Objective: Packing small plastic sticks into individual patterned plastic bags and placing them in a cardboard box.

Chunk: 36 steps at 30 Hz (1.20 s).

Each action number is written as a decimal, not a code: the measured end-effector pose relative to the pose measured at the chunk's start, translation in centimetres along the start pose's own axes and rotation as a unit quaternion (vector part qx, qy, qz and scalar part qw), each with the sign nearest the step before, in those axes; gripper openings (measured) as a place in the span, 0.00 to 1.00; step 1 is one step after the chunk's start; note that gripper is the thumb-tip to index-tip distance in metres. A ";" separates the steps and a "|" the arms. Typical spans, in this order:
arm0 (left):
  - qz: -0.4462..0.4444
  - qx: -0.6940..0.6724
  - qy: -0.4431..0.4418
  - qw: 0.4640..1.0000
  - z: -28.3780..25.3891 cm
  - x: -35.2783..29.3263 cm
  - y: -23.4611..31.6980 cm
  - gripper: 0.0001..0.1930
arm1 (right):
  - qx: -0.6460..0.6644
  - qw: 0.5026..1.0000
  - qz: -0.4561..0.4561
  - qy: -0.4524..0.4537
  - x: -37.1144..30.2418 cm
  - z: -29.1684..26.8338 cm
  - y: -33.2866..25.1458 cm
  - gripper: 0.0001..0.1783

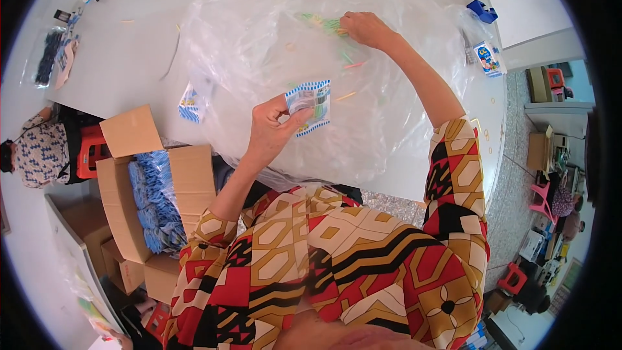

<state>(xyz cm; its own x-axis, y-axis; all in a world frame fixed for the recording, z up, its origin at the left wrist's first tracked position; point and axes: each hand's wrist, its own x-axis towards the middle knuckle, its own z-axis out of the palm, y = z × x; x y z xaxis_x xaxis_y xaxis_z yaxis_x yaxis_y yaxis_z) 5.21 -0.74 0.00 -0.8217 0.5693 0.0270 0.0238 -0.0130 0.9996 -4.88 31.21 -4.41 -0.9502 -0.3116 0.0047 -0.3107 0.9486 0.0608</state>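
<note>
My left hand point(269, 131) pinches a small packet point(315, 105) between thumb and fingers. The packet is see-through, with blue-and-white striped ends and a barcode. Farther off, my right hand point(364, 29) reaches forward over the table, its fingers drawn together at the end of a small pile of thin green and yellow strips point(317, 21). What lies between those fingertips is hidden. Under both hands spreads a large crumpled sheet of see-through plastic point(253, 45). A pink strip point(354, 65) and a yellow strip point(346, 96) lie on it between my hands.
Left of my lap stands an open carton point(120, 210) filled with blue packets point(154, 201). Another striped packet point(190, 104) lies at the plastic's left edge. On the right of the table point(139, 45) are a blue tape dispenser point(482, 11) and a printed pack point(487, 58). A person point(45, 149) sits at far left.
</note>
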 end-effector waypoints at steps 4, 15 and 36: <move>0.017 -0.007 0.021 1.000 0.2 0.0 0.4 0.08 | 0.074 0.994 0.023 0.080 -0.7 -0.6 0.8 0.04; 0.011 -0.012 0.005 1.000 0.6 0.1 0.2 0.08 | 0.014 0.999 -0.031 0.016 0.1 -0.1 0.3 0.04; 0.050 0.104 0.058 0.992 1.1 1.0 0.8 0.07 | 0.634 0.754 0.103 0.135 -6.8 -12.4 -6.0 0.05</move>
<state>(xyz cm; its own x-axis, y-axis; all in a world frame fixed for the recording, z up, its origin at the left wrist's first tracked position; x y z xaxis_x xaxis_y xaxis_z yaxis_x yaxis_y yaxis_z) 4.98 0.70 0.79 -0.8692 0.4747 0.1385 0.2156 0.1116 0.9701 3.78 26.96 7.54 -0.9951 0.0124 0.0980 -0.0931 0.2152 -0.9721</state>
